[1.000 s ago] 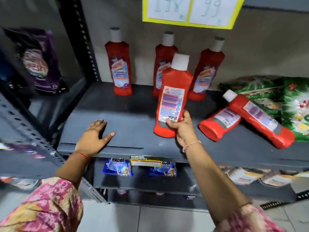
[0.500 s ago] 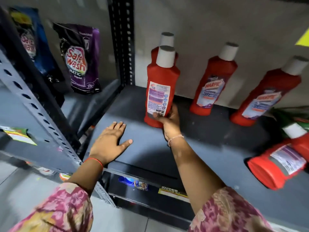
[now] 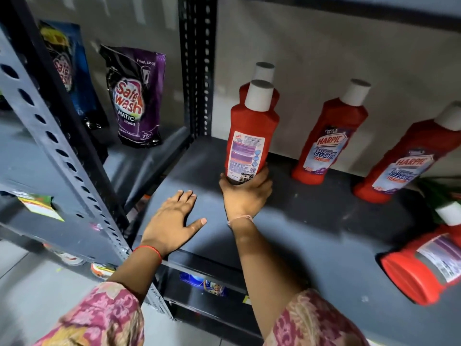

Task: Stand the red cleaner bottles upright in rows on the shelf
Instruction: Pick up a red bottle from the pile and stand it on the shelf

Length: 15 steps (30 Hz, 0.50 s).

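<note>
My right hand (image 3: 245, 193) grips the base of a red cleaner bottle (image 3: 250, 136) with a white cap, held upright with its back label facing me, at the left end of the dark shelf (image 3: 311, 221). It stands directly in front of another upright red bottle (image 3: 264, 73), of which mostly the cap shows. Two more red bottles (image 3: 329, 138) (image 3: 404, 161) stand against the back wall to the right. At the right edge a red bottle (image 3: 424, 265) lies on its side, and a second white cap (image 3: 450, 213) shows behind it. My left hand (image 3: 172, 221) rests flat on the shelf's front left, fingers spread.
A black perforated upright post (image 3: 197, 66) borders the shelf on the left. On the neighbouring shelf stand a purple detergent pouch (image 3: 136, 96) and a blue pouch (image 3: 69, 66). A grey slotted frame bar (image 3: 57, 136) crosses the left foreground. Packets sit on the lower shelf (image 3: 207, 285).
My right hand has carried the bottle left and back, from the shelf's middle to just in front of the leftmost back-row bottle. My left hand has stayed flat on the shelf. The view swung left.
</note>
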Each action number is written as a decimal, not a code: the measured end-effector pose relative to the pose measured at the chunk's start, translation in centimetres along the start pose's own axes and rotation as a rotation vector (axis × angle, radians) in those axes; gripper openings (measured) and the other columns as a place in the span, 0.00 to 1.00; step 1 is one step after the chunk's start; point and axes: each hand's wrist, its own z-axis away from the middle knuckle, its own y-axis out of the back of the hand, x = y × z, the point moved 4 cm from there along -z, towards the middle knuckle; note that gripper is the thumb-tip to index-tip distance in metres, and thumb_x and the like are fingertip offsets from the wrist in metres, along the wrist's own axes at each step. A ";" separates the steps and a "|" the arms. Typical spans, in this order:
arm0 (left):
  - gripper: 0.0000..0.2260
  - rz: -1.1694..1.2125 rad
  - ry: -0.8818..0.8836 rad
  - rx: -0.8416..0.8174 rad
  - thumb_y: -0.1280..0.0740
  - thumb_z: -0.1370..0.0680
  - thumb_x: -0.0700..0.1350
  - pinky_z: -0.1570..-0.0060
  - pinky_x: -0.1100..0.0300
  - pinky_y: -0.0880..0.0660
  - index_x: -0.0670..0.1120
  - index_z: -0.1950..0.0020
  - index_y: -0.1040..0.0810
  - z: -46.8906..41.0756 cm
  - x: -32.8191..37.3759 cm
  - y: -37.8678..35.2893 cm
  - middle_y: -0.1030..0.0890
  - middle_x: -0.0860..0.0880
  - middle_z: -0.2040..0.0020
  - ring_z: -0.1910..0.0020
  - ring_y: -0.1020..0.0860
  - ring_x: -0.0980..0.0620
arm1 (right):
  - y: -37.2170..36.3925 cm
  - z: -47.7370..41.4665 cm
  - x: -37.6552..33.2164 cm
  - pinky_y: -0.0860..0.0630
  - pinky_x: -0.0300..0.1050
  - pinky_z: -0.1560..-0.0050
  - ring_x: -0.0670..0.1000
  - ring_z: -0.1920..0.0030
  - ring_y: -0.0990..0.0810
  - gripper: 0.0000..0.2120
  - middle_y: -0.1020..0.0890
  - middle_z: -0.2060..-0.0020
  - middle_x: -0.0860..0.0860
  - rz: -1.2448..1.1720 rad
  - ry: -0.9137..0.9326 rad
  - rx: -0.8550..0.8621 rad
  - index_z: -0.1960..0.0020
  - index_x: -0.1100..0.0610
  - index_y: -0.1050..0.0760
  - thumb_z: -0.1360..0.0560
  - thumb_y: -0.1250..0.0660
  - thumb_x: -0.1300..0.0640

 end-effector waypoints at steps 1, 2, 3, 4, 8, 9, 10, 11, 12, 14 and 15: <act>0.38 -0.003 0.000 0.001 0.49 0.30 0.66 0.26 0.58 0.55 0.47 0.25 0.46 0.0 0.0 -0.1 0.46 0.48 0.23 0.23 0.52 0.52 | 0.2 0.1 0.0 0.24 0.54 0.53 0.65 0.54 0.25 0.49 0.25 0.52 0.63 -0.016 0.010 -0.013 0.34 0.61 0.40 0.48 0.25 0.45; 0.37 -0.003 0.001 0.000 0.49 0.30 0.65 0.26 0.58 0.55 0.47 0.25 0.46 0.0 0.0 -0.1 0.46 0.48 0.23 0.23 0.52 0.52 | 0.3 0.2 0.1 0.24 0.53 0.50 0.65 0.52 0.25 0.49 0.25 0.50 0.64 -0.039 0.025 -0.041 0.32 0.62 0.40 0.47 0.26 0.48; 0.38 -0.003 0.002 -0.002 0.49 0.30 0.66 0.26 0.58 0.55 0.47 0.25 0.46 0.0 0.0 0.0 0.46 0.48 0.23 0.23 0.52 0.52 | 0.3 0.5 0.1 0.26 0.53 0.47 0.66 0.48 0.26 0.49 0.26 0.46 0.64 -0.074 0.031 -0.106 0.30 0.62 0.43 0.46 0.26 0.51; 0.39 -0.004 0.000 -0.003 0.51 0.32 0.67 0.26 0.58 0.55 0.47 0.25 0.46 0.1 0.0 0.0 0.46 0.48 0.23 0.23 0.52 0.52 | 0.3 0.7 0.1 0.28 0.52 0.43 0.65 0.44 0.28 0.49 0.27 0.42 0.65 -0.120 0.034 -0.187 0.28 0.61 0.46 0.44 0.27 0.54; 0.44 -0.006 0.001 -0.008 0.56 0.37 0.70 0.26 0.57 0.54 0.47 0.25 0.46 0.0 0.0 0.1 0.46 0.48 0.23 0.23 0.51 0.52 | -0.3 1.2 0.6 0.39 0.56 0.31 0.64 0.33 0.39 0.55 0.38 0.33 0.65 -0.186 0.010 -0.344 0.27 0.58 0.55 0.41 0.23 0.51; 0.45 -0.007 0.001 -0.004 0.56 0.37 0.70 0.26 0.57 0.54 0.47 0.25 0.46 0.1 0.1 0.2 0.45 0.48 0.23 0.23 0.51 0.51 | -0.3 1.2 0.6 0.40 0.58 0.31 0.64 0.33 0.40 0.56 0.38 0.33 0.65 -0.150 -0.001 -0.341 0.27 0.58 0.54 0.42 0.23 0.48; 0.44 -0.007 0.000 -0.003 0.56 0.37 0.70 0.26 0.57 0.53 0.47 0.25 0.46 0.1 0.2 0.2 0.45 0.48 0.23 0.23 0.51 0.51 | -0.4 1.2 0.6 0.39 0.58 0.32 0.64 0.35 0.39 0.56 0.36 0.35 0.65 -0.119 -0.006 -0.330 0.27 0.59 0.52 0.43 0.22 0.47; 0.44 -0.005 -0.002 -0.004 0.55 0.36 0.70 0.26 0.56 0.53 0.47 0.26 0.46 0.1 0.2 0.2 0.45 0.48 0.23 0.23 0.51 0.51 | -0.3 1.2 0.6 0.37 0.57 0.34 0.64 0.37 0.36 0.54 0.33 0.38 0.64 -0.109 -0.008 -0.319 0.28 0.59 0.49 0.43 0.22 0.49; 0.43 0.002 0.000 -0.006 0.54 0.35 0.70 0.26 0.56 0.53 0.47 0.26 0.45 0.2 0.2 0.3 0.45 0.48 0.23 0.23 0.51 0.51 | -0.2 1.1 0.7 0.34 0.55 0.36 0.63 0.39 0.34 0.50 0.31 0.40 0.63 -0.126 -0.010 -0.315 0.29 0.59 0.46 0.43 0.22 0.51; 0.41 0.022 0.005 -0.005 0.52 0.34 0.69 0.26 0.57 0.54 0.47 0.26 0.45 0.2 0.3 0.2 0.45 0.48 0.23 0.23 0.52 0.52 | 0.0 1.2 1.2 0.26 0.51 0.43 0.61 0.43 0.26 0.40 0.24 0.45 0.61 -0.216 -0.049 -0.345 0.36 0.56 0.38 0.43 0.24 0.56; 0.40 0.024 0.006 -0.004 0.51 0.33 0.68 0.26 0.57 0.54 0.47 0.26 0.45 0.2 0.3 0.3 0.45 0.49 0.23 0.23 0.52 0.53 | 0.1 1.1 1.5 0.24 0.48 0.49 0.60 0.47 0.22 0.33 0.21 0.48 0.60 -0.264 -0.078 -0.387 0.41 0.56 0.36 0.41 0.25 0.58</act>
